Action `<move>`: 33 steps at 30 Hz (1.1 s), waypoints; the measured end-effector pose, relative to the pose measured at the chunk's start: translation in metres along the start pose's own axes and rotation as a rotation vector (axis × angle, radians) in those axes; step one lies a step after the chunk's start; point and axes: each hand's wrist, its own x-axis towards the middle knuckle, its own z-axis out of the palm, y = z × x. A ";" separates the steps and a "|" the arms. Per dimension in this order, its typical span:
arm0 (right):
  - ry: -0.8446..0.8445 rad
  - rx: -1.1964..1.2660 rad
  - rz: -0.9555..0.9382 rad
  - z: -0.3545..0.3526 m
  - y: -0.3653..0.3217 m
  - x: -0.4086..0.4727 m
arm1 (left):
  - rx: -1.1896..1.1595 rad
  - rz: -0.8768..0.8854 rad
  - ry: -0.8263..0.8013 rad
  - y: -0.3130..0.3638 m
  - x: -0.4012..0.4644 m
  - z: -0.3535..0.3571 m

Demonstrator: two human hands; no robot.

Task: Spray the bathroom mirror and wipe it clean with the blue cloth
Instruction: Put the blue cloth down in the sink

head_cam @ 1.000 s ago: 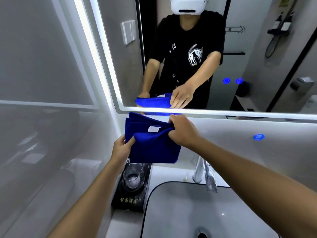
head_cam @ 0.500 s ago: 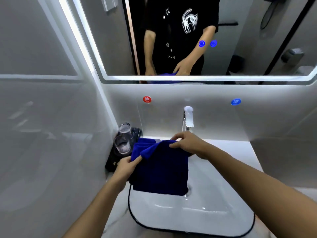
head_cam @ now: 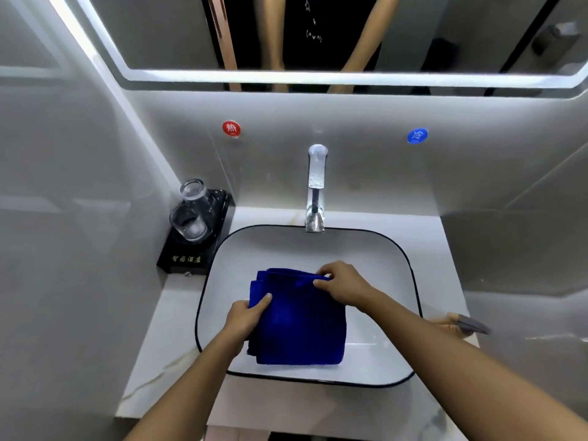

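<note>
Blue cloth (head_cam: 299, 323): folded into a thick square, hanging over the white basin of the sink (head_cam: 410, 265), its lower edge sitting near the sink's near rim. Left hand (head_cam: 246, 316): gripping the cloth's left edge, thumb lying on the top face and fingers curling underneath. Right hand (head_cam: 343, 288): pinching the cloth's far right corner, fingers curling over the folded layers. Both forearms are reaching in from the near edge of the view. Faucet (head_cam: 316, 189): chrome, standing upright at the far rim of the sink, spout pointing toward the basin. Red round sticker (head_cam: 231, 128) and blue round sticker (head_cam: 417, 135): sitting on the wall, far left and far right of the faucet. Black tray (head_cam: 194, 249): resting on the counter (head_cam: 171, 329) just left of the sink, bearing gold lettering on its near face and carrying two clear glasses (head_cam: 191, 211), one beside the other. Mirror (head_cam: 159, 30): running along the far top of the view, its lit border glowing white, reflecting a dark shirt and two forearms. A dark flat object (head_cam: 467, 323) is lying at the right counter edge, too blurred to identify.
</note>
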 end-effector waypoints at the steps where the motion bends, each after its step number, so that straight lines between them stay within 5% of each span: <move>1: 0.001 0.002 0.012 0.001 0.006 0.003 | 0.005 -0.002 -0.004 -0.001 0.002 0.005; 14: 0.059 0.118 0.091 0.020 0.050 0.040 | 0.163 -0.058 0.062 -0.012 0.028 0.043; 23: 0.167 0.222 0.121 -0.008 0.085 0.019 | 0.257 0.096 0.292 -0.019 0.009 0.053; 33: 0.264 0.413 -0.027 -0.092 0.124 -0.047 | 0.285 0.313 -0.026 0.020 -0.048 0.129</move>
